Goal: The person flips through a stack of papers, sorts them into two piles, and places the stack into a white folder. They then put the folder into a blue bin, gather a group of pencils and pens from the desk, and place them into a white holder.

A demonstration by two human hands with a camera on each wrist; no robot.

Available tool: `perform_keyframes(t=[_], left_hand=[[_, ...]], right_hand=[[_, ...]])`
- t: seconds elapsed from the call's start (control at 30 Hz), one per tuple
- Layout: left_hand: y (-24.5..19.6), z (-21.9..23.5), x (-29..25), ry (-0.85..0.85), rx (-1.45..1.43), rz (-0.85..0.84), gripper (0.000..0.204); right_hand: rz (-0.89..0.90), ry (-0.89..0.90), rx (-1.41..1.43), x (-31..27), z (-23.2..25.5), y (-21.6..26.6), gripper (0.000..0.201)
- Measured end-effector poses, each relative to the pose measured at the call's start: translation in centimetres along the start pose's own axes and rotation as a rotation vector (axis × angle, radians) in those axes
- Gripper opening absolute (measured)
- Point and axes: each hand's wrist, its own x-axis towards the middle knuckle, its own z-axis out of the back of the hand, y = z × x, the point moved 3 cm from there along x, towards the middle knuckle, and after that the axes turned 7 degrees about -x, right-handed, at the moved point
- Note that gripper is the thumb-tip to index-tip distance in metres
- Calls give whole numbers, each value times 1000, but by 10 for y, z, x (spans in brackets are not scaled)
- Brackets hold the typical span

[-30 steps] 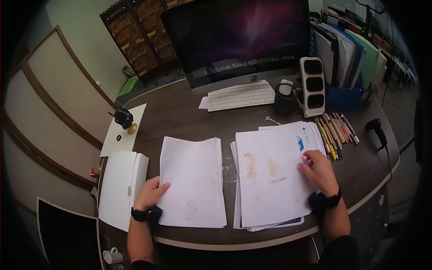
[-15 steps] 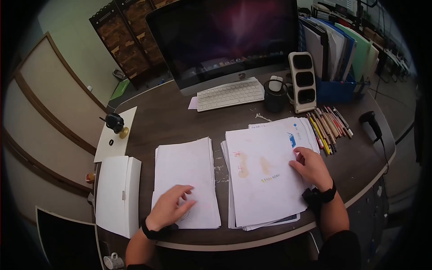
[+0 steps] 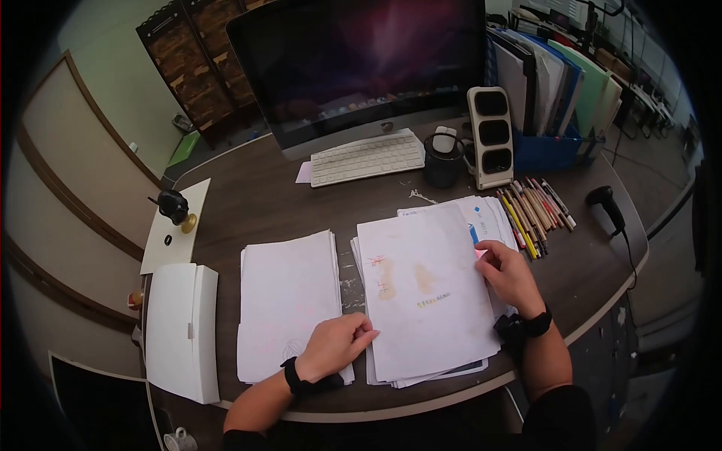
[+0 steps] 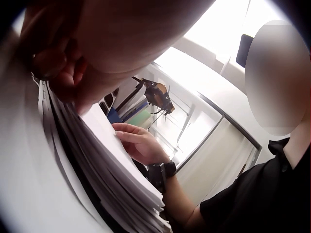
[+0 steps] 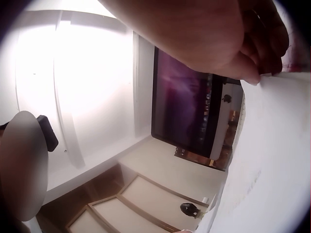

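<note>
Two stacks of paper lie side by side. My right hand (image 3: 510, 276) pinches the right edge of the top sheet (image 3: 421, 331) on the right stack, thumb uppermost. That white sheet carries red marks, brownish stains and a row of small coloured marks. Across the front of the left stack (image 3: 282, 278) reaches my left hand (image 3: 336, 346). Its fingers are loosely bent, their tips right at the left edge of the right stack. In the left wrist view the thumb lies close over the many layered page edges (image 4: 116, 170). A line drawing (image 3: 293, 349) shows beside the left wrist.
Behind the stacks stand a keyboard (image 3: 368, 158), a black mesh cup (image 3: 444, 167) and a monitor (image 3: 361, 68). Pencils (image 3: 538, 210) and a black scanner (image 3: 606, 209) lie to the right, beside a blue file holder (image 3: 556, 152). A white box (image 3: 177, 331) sits at left.
My left hand has left the left stack's left edge and crossed rightward to the right stack's left edge. The right hand stays at the top sheet's right edge. The view has shifted slightly.
</note>
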Motion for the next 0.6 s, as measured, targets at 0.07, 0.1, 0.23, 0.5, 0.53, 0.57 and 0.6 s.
perform_keyframes(t=[0.07,0.1,0.23,0.5,0.53,0.57,0.6], left_hand=[[1,-1,1,-2,-23,19,21],[1,-1,1,-8,-46,39,20],[-1,-1,1,-11,-98,73,20],[0,-1,2,-74,-230,65,22],[1,-2,2,-74,-231,65,22],[3,-2,2,-75,-230,57,22],[4,-2,2,-77,-229,48,22]], right_hand=[[-7,2,59,1,0,-2,30],[-19,29,98,1,-1,-2,31],[-49,89,193,2,-2,-1,28],[-66,176,325,4,0,-3,30],[-69,194,359,4,0,-4,30],[-70,194,358,5,1,-4,30],[-73,208,383,4,2,-4,30]])
